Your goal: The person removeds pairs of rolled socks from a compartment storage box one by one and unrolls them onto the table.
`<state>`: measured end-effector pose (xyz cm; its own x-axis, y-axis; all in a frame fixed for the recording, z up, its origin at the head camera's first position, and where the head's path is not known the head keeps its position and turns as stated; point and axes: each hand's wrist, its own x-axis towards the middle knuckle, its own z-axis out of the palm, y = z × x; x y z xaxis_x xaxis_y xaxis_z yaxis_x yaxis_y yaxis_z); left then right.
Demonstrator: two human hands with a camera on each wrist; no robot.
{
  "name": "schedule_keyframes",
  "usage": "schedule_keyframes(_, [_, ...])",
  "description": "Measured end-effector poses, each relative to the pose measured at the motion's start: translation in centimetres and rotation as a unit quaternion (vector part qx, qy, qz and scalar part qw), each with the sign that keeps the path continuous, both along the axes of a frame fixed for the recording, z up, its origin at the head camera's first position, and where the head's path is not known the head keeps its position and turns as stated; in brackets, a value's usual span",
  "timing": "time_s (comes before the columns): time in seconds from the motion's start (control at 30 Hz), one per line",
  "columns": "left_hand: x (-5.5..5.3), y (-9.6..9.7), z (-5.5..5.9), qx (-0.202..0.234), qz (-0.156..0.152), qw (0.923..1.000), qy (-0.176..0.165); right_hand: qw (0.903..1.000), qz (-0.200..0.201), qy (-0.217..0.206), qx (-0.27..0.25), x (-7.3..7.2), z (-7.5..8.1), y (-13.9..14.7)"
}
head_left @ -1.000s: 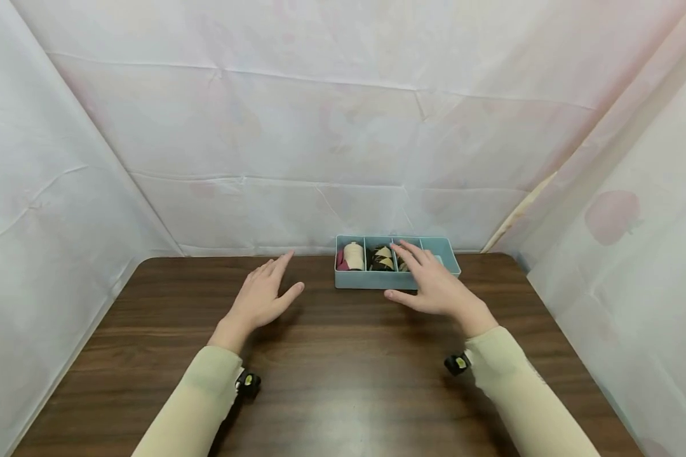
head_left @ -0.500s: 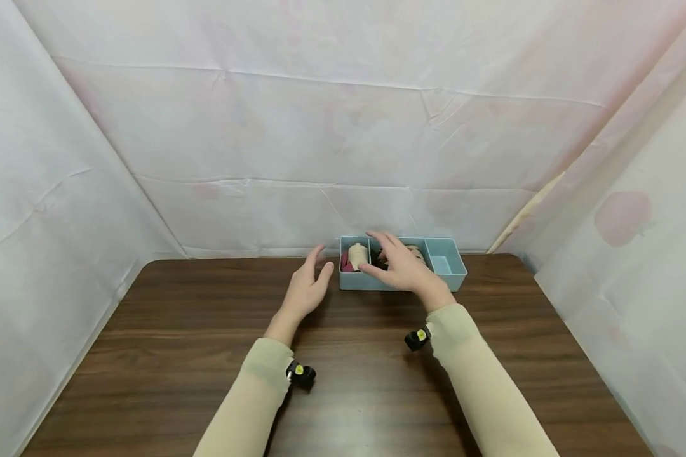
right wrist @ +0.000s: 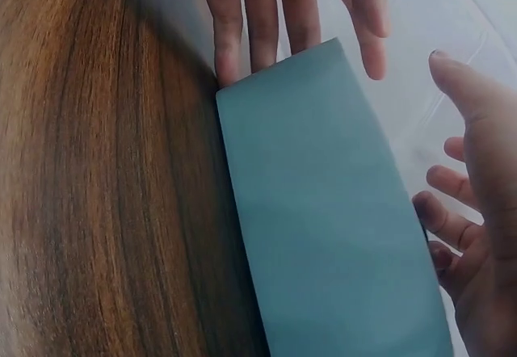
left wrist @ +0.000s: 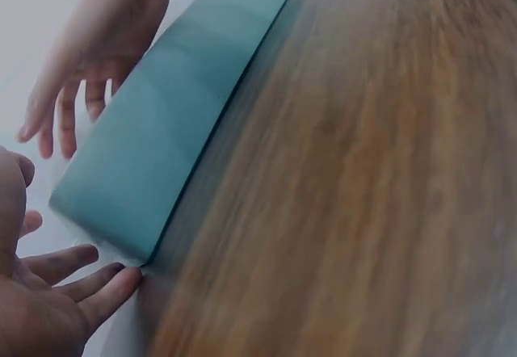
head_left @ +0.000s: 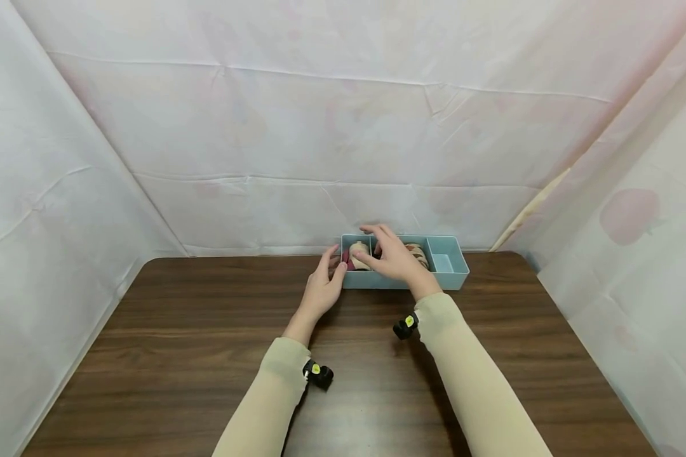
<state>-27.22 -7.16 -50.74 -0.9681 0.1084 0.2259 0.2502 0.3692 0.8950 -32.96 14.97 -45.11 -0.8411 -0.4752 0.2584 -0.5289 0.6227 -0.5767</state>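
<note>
A light blue divided box (head_left: 371,280) stands against the back cloth at the far side of the table. My left hand (head_left: 321,290) is at the box's left end, fingers extended. In the left wrist view its fingertips (left wrist: 121,284) lie close to the box's lower corner, perhaps touching. Over the left and middle compartments hovers my right hand (head_left: 397,261), fingers spread, thumb above a cream rolled item (head_left: 358,245). Beside that roll lies a maroon item (head_left: 350,263). Brown-patterned rolls (head_left: 417,254) show past the right hand, which partly hides them. Neither hand grips anything.
The dark wood table (head_left: 177,349) extends in front of and to both sides of the box. White patterned cloth (head_left: 274,127) hangs behind it and at both sides. At the box's right end, a compartment (head_left: 443,261) shows its pale bottom. Small cameras hang at both wrists.
My left hand has moved right and forward, reaching the box's left end. Leftward along the box, my right hand has come over the cream roll, uncovering the right-end compartment.
</note>
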Motion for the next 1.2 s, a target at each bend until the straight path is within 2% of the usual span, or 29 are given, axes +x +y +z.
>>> schedule_keyframes(0.2, [-0.2, 0.5, -0.5, 0.003, 0.005, 0.9999, 0.012, 0.9999, 0.008, 0.007, -0.009, -0.6, -0.9, -0.1])
schedule_keyframes(0.37, [-0.3, 0.2, -0.9, 0.031, 0.01, 0.9995, 0.006, 0.9999, 0.005, 0.003, -0.014, -1.0, -1.6, 0.1])
schedule_keyframes(0.57, [-0.6, -0.5, -1.5, 0.067, -0.015, 0.9976, -0.007, 0.9997, 0.004, -0.006, -0.025, -1.0, -1.8, 0.6])
schedule_keyframes(0.77, [-0.9, -1.1, -1.5, 0.074, -0.03, 0.9968, 0.002, 0.9985, 0.013, -0.038, -0.037, -1.4, -1.7, 0.4])
schedule_keyframes(1.2, [-0.9, -1.1, -1.3, 0.055, -0.032, 0.9979, -0.004, 0.9979, 0.018, -0.051, 0.037, -1.8, -0.9, 0.2])
